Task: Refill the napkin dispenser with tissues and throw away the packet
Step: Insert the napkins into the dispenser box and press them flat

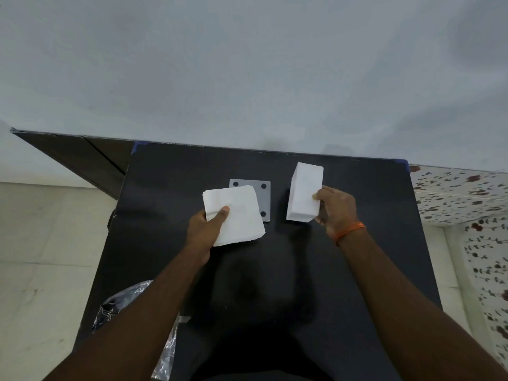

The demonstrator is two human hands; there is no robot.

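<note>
Fingers [224,211] of the left hand [206,229] are pinched on a thin stack [233,215] over the dispenser [262,199]; the right hand [336,210] is clasped around the thick block [303,195], right of it. Edges should be squared before insertion. The packet [132,306] is left at the counter's [170,188] near edge.

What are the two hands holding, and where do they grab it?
The left hand pinches a thin stack of tissues at its near left corner, thumb on top. The right hand grips a thick tissue block by its right side.
</note>
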